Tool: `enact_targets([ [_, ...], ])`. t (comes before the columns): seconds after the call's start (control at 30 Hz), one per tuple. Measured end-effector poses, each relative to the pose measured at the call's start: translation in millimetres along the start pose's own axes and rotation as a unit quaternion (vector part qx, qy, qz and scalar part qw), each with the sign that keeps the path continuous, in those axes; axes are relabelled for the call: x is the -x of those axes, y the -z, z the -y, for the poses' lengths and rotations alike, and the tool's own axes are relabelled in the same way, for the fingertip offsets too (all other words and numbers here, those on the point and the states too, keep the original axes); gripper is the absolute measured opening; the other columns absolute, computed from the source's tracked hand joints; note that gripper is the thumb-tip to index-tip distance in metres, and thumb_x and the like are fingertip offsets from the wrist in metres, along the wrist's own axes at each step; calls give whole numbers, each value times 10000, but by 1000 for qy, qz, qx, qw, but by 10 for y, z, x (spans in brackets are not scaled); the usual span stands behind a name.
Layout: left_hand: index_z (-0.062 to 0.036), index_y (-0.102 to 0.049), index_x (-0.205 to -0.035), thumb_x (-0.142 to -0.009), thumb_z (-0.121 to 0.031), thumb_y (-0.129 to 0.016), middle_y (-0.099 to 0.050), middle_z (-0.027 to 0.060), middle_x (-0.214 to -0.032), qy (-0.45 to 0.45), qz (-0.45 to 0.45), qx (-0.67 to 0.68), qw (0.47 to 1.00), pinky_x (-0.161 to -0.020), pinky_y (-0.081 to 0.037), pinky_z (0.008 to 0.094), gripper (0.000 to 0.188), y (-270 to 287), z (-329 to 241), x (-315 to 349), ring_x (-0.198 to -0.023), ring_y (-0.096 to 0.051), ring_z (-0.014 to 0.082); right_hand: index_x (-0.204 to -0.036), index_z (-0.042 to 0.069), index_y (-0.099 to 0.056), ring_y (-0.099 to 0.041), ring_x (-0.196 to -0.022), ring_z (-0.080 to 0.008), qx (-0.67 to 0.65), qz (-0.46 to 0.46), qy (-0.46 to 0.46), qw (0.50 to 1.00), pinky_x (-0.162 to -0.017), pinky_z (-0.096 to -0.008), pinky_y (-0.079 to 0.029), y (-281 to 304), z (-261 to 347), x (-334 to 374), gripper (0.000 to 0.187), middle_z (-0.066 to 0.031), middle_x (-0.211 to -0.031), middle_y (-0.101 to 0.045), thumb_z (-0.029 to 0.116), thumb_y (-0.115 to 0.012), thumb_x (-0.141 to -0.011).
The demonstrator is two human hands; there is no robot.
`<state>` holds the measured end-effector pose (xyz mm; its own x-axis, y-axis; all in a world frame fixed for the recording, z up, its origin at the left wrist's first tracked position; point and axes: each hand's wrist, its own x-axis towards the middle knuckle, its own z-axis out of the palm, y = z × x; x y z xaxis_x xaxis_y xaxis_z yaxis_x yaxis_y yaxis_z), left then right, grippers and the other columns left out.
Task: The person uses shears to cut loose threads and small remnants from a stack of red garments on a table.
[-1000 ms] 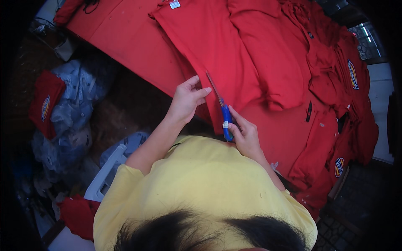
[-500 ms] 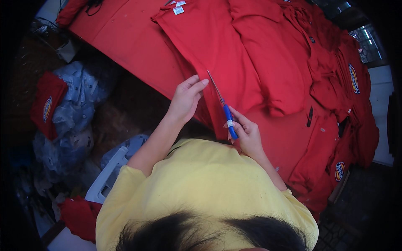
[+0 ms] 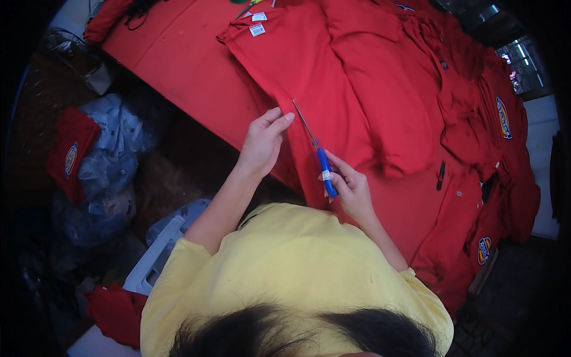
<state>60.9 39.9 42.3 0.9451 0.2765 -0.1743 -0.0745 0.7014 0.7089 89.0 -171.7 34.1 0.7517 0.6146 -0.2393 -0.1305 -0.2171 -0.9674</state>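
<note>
A red garment (image 3: 333, 77) lies spread on a red table (image 3: 178, 71). My left hand (image 3: 262, 143) rests with its fingers on the garment's near edge, holding the cloth flat. My right hand (image 3: 351, 184) grips blue-handled scissors (image 3: 318, 157) whose thin metal blades point away from me along that edge, close to my left fingertips. White labels (image 3: 257, 24) show at the garment's far end.
More red garments with oval badges (image 3: 504, 119) are heaped on the right of the table. Plastic-wrapped bundles (image 3: 113, 166) and a folded red piece (image 3: 68, 154) lie at the left below the table. A white stool (image 3: 157, 256) stands near my left elbow.
Both hands have shifted slightly along the garment's edge with the scissors; the view has tilted so more of the table's far end shows.
</note>
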Motion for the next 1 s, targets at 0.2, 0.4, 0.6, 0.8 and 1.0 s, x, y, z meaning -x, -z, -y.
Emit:
enact_targets([
  [0.2, -2, -447, -1303, -846, 49, -545, -569, 77, -1158, -13, 17, -72, 997, -942, -421, 294, 470, 31, -56, -65, -1074, -539, 150, -1324, 43, -476, -576, -642, -67, 142, -33, 222, 964, -534, -217, -471, -14, -99, -228, 459, -66, -878, -650, 135, -581, -886],
  [0.4, -15, -453, -1303, -853, 40, -540, -594, 68, -1077, -17, 6, -74, 997, -901, -444, 272, 462, -21, -38, -89, -988, -568, 124, -1321, 33, -474, -589, -644, -71, 50, 8, 52, 997, -544, -226, -484, 32, 101, -277, 455, -66, -898, -651, 131, -577, -889],
  [0.6, -7, -455, -1299, -862, 39, -525, -594, 69, -1079, -39, -23, -11, 999, -901, -449, 285, 446, 54, -84, -271, -984, -572, 120, -1324, 28, -466, -590, -662, -70, 31, 12, 63, 997, -572, -216, -484, 25, 31, -329, 450, -61, -899, -649, 105, -568, -893],
  [0.8, 3, -452, -1301, -843, 39, -548, -548, 77, -1220, -23, 1, -96, 995, -947, -408, 302, 470, 51, -133, -242, -1087, -538, 148, -1324, 44, -473, -578, -673, -70, 76, -7, 162, 984, -604, -201, -474, -54, 5, -518, 441, -52, -907, -641, 87, -565, -895],
  [1.0, -5, -468, -1287, -849, 38, -539, -572, 75, -1175, -31, 0, -41, 999, -937, -420, 303, 446, 130, -172, -354, -1059, -553, 150, -1344, 59, -452, -579, -688, -67, 15, 35, 13, 999, -618, -206, -485, 17, 73, -571, 463, -64, -948, -642, 88, -563, -896],
])
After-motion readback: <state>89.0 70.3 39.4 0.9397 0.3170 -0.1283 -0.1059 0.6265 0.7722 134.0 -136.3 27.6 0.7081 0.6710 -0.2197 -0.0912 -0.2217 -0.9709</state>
